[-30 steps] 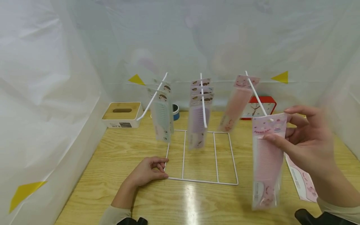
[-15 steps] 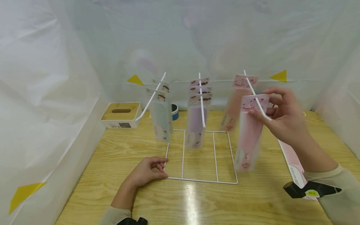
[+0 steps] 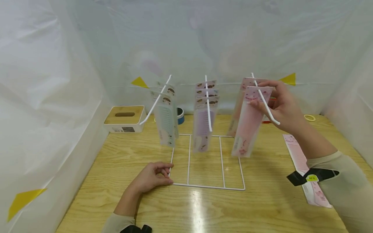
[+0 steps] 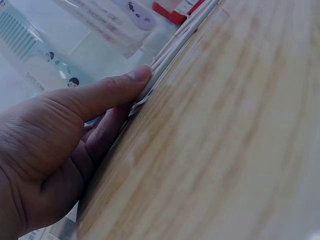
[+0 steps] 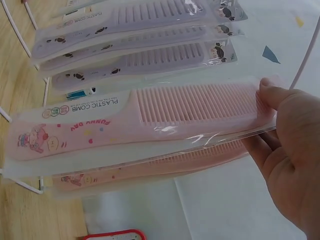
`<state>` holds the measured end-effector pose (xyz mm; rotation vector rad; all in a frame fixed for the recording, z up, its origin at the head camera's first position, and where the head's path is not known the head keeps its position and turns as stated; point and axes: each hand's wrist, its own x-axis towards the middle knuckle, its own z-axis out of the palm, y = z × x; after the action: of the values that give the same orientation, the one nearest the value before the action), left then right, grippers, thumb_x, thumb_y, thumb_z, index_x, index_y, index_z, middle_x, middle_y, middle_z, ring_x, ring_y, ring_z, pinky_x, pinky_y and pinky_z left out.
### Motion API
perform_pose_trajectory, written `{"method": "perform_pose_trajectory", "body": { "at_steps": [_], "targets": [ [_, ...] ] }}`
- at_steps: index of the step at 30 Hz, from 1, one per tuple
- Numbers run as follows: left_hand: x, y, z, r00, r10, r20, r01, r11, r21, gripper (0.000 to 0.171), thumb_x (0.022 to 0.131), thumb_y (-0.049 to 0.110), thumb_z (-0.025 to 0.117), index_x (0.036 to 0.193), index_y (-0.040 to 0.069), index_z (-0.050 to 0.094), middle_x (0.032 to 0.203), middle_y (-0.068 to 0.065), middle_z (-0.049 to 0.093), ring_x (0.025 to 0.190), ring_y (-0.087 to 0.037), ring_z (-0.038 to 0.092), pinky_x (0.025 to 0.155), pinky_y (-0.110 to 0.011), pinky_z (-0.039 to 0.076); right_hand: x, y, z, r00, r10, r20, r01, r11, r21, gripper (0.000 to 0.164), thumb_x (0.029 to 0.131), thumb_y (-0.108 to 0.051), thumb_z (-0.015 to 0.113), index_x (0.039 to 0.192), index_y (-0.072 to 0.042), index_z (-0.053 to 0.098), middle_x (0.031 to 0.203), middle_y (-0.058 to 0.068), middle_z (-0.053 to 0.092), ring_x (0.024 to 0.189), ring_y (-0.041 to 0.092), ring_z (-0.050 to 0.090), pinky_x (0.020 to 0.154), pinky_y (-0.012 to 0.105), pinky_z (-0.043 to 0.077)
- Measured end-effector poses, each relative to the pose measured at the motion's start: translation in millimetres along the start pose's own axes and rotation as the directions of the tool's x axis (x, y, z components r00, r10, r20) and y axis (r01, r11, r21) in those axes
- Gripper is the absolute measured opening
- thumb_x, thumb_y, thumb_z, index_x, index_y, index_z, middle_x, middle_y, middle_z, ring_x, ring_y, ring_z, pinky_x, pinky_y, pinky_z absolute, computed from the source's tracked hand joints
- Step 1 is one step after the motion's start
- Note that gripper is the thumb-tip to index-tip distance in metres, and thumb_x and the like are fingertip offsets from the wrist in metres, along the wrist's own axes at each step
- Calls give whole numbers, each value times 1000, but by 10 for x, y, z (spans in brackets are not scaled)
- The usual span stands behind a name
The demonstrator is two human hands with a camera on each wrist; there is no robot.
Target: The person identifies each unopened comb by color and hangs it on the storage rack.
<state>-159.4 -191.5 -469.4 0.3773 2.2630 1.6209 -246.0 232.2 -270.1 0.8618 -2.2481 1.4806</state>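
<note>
My right hand [image 3: 281, 108] pinches a pink comb [image 3: 249, 129] in a clear packet by its top, thumb in front. The packet's header is threaded on the right prong [image 3: 270, 113] of a white wire rack [image 3: 209, 187]. Just behind it hangs another pink comb [image 5: 200, 157] in its packet. Purple combs [image 3: 203, 126] hang on the middle prong, green combs [image 3: 166, 123] on the left one. At the base's front left corner, my left hand [image 3: 152, 178] holds the wire, its thumb [image 4: 125, 82] lying along it. Another packaged pink comb [image 3: 298, 155] lies on the table, partly under my right forearm.
A wood-topped tissue box [image 3: 125, 118] stands at the back left. A blue round tin [image 3: 180, 116] is behind the green combs. A red-framed clock [image 5: 117, 235] is mostly hidden behind my right hand. A yellow ring [image 3: 309, 117] lies at the back right.
My right hand has moved away from me and left, sliding the pink comb from the prong's tip back toward the rear one. The left hand stays on the rack's corner.
</note>
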Motion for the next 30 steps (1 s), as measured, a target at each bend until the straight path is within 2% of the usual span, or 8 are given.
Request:
{"method": "perform_pose_trajectory", "body": {
  "at_steps": [4, 7, 12, 15, 18, 22, 27, 30],
  "targets": [
    [-11, 6, 8, 1000, -9, 4, 9, 1000, -4, 59, 79, 13, 86, 131, -2, 63, 99, -14, 65, 85, -12, 63, 74, -19, 53, 1, 47, -47, 1000, 0, 28, -4, 994, 111, 58, 86, 17, 64, 137, 0, 43, 102, 4, 65, 75, 10, 72, 58, 20, 57],
    [-16, 9, 14, 1000, -10, 1, 10, 1000, 0, 59, 79, 13, 86, 131, -2, 63, 98, -13, 65, 85, -11, 63, 74, -19, 53, -45, 102, -119, 999, -15, 40, 6, 976, 219, 62, 85, 18, 65, 139, -1, 42, 98, 5, 64, 77, 10, 71, 61, 18, 55],
    [-12, 5, 19, 1000, -5, -7, 5, 1000, 8, 58, 79, 13, 86, 131, -1, 63, 98, -13, 65, 85, -12, 62, 74, -20, 53, -249, 242, -358, 999, -5, 54, -6, 977, 215, 70, 85, 23, 60, 146, -2, 37, 100, 6, 60, 86, 8, 69, 69, 13, 53],
    [-13, 11, 15, 1000, -4, -13, 4, 1000, 5, 58, 79, 12, 85, 131, -2, 63, 98, -14, 65, 85, -12, 62, 74, -20, 53, -419, 387, -513, 994, 86, 71, -98, 977, 191, 72, 86, 24, 58, 148, -5, 37, 108, 6, 62, 93, 7, 69, 75, 14, 56],
    [-18, 21, 7, 1000, -3, -20, 3, 1000, 1, 59, 79, 11, 85, 131, -3, 62, 97, -14, 65, 85, -12, 62, 74, -20, 52, -598, 584, -634, 974, 203, 95, -208, 977, 45, 71, 88, 18, 61, 149, -8, 38, 111, -3, 63, 93, 3, 68, 74, 16, 56],
    [-12, 22, 2, 1000, -3, -15, 3, 1000, 5, 59, 79, 12, 85, 131, -3, 63, 97, -14, 65, 85, -11, 62, 74, -20, 53, -852, 898, -797, 943, 305, 136, -279, 943, -180, 72, 88, 13, 66, 151, -8, 37, 112, -14, 63, 93, -3, 67, 72, 15, 56],
    [-3, 10, 7, 1000, -9, -8, 9, 1000, 8, 58, 79, 13, 86, 130, -2, 63, 98, -13, 65, 85, -11, 62, 74, -20, 53, -1121, 1272, -1015, 922, 352, 162, -303, 915, -268, 73, 86, 11, 70, 150, -5, 39, 109, -22, 63, 93, -7, 65, 73, 11, 54],
    [-5, 14, 8, 1000, -7, -7, 7, 1000, 7, 58, 79, 13, 85, 131, -2, 63, 98, -14, 65, 85, -12, 62, 74, -20, 53, -1243, 1461, -1131, 924, 338, 177, -277, 913, -299, 74, 85, 12, 71, 150, -3, 40, 108, -27, 62, 94, -9, 63, 73, 8, 52]
  ]
}}
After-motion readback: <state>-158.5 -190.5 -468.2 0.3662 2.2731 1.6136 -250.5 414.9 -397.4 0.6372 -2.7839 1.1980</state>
